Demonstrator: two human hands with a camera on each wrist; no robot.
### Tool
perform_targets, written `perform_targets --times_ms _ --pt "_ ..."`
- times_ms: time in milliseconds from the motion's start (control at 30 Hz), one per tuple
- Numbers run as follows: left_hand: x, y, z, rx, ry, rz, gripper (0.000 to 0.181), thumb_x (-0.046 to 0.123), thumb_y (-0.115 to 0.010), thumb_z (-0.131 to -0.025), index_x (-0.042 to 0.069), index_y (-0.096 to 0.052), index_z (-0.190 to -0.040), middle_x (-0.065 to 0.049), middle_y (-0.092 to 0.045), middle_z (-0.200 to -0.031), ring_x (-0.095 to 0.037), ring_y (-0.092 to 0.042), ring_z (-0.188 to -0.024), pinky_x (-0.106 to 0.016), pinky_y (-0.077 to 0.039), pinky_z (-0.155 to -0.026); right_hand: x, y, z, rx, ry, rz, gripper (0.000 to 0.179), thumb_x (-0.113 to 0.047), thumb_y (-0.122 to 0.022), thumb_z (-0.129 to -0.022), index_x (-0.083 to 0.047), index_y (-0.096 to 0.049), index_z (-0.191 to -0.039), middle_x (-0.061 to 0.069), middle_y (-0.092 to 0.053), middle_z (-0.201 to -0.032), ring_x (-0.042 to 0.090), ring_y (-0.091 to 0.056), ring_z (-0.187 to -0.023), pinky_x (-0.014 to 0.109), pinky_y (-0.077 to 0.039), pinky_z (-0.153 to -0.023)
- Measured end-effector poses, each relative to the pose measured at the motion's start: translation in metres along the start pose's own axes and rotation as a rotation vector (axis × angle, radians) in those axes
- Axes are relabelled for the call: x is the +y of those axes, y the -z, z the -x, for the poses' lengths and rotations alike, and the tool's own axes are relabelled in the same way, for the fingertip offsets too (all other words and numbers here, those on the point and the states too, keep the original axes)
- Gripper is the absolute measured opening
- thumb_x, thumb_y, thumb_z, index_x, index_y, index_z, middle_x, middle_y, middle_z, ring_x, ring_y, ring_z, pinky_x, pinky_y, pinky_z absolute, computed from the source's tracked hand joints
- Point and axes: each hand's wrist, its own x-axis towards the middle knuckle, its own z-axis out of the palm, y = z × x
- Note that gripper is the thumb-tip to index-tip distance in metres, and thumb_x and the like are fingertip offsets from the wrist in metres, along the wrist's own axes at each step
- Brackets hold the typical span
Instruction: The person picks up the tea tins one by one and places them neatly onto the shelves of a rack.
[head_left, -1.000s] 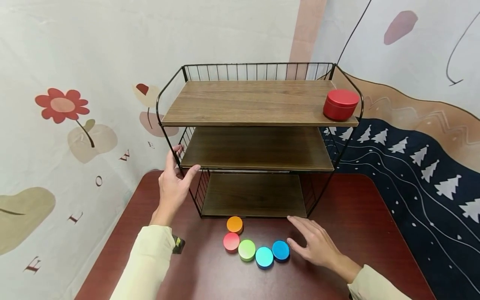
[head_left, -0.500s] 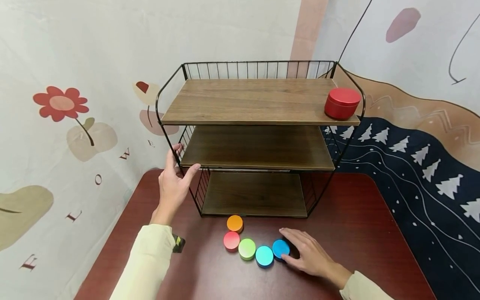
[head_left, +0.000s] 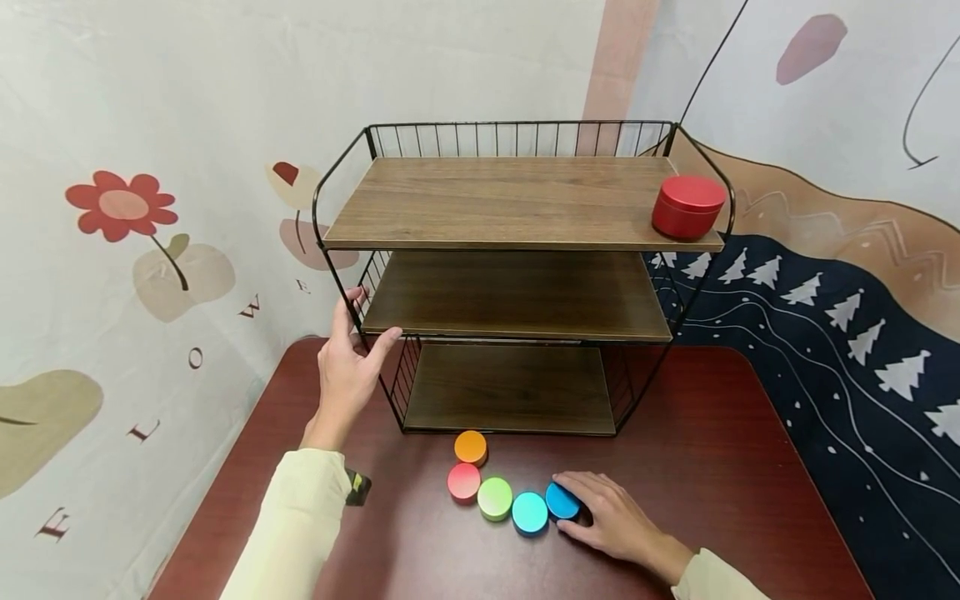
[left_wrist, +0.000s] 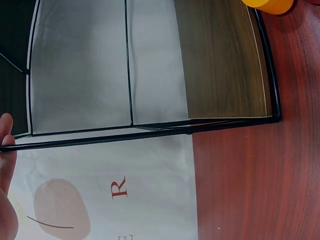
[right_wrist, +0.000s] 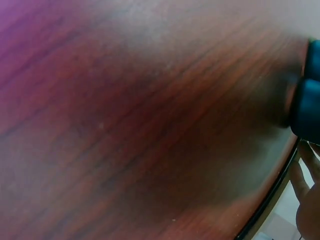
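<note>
My left hand (head_left: 347, 371) grips the left front post of a three-tier wire-and-wood shelf rack (head_left: 502, 292), thumb at the middle shelf's edge, fingers behind the post. On the table before the rack, my right hand (head_left: 615, 517) holds a blue round tin (head_left: 561, 500) between thumb and fingers, partly covering its right side. Beside it a curved row of small tins runs leftward: turquoise tin (head_left: 529, 512), green tin (head_left: 495, 498), pink-red tin (head_left: 463, 483) and orange tin (head_left: 471, 448). The left wrist view shows the orange tin (left_wrist: 272, 4) by the bottom shelf.
A larger red tin (head_left: 688, 207) stands at the right end of the top shelf. The reddish-brown table (head_left: 720, 467) extends around the rack. Behind hangs a printed cloth (head_left: 225, 100) with flowers, and a dark part with white trees.
My right hand has moved left and closed its thumb and fingers about the blue tin. The left hand stays on the rack's post, and the tins have not moved.
</note>
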Motion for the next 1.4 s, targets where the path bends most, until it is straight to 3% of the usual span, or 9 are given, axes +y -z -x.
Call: perform_targets --times_ms 400,633,1067,1400 --pt "-0.0018 -0.0015 -0.0003 0.004 -0.004 0.015 0.069 0.022 -0.079 -0.088 0.018 -0.043 -0.146 -0.007 -0.056 -0.143 -0.020 -0.059 -0.056 -0.016 -0.039 -0.053 0.0023 -0.0046 0.0003 0.003 0.030 -0.078 0.058 -0.024 -0.088 -0.075 -0.004 -0.066 -0.124 0.007 -0.067 -0.123 0.023 -0.065 -0.111 0.043 -0.054 -0.086" --pt "-0.0016 -0.0010 -0.0004 0.005 -0.002 0.012 0.069 0.023 -0.079 -0.088 0.018 -0.043 -0.146 -0.001 -0.055 -0.144 -0.015 -0.060 -0.058 -0.015 -0.040 -0.055 0.0017 -0.0088 0.0017 0.045 0.056 -0.082 0.057 -0.022 -0.089 -0.074 -0.002 -0.066 -0.123 0.009 -0.067 -0.121 0.024 -0.066 -0.108 0.043 -0.055 -0.084" --pt "-0.0013 0.0011 0.0014 -0.001 -0.005 0.000 0.069 0.023 -0.079 -0.087 0.019 -0.043 -0.145 -0.002 -0.055 -0.144 -0.009 -0.053 -0.050 -0.016 -0.038 -0.052 -0.0018 -0.0103 0.0053 0.074 0.039 -0.094 0.057 -0.021 -0.089 -0.075 -0.004 -0.067 -0.124 0.005 -0.067 -0.123 0.022 -0.066 -0.108 0.041 -0.055 -0.083" --pt "-0.0014 0.0005 0.0005 -0.003 -0.007 0.003 0.068 0.023 -0.079 -0.087 0.017 -0.044 -0.145 -0.001 -0.055 -0.144 -0.011 -0.053 -0.050 -0.017 -0.037 -0.051 0.0016 -0.0026 -0.0016 -0.023 -0.023 -0.095 0.055 -0.028 -0.087 -0.077 -0.007 -0.068 -0.124 0.002 -0.067 -0.123 0.020 -0.065 -0.110 0.040 -0.054 -0.086"
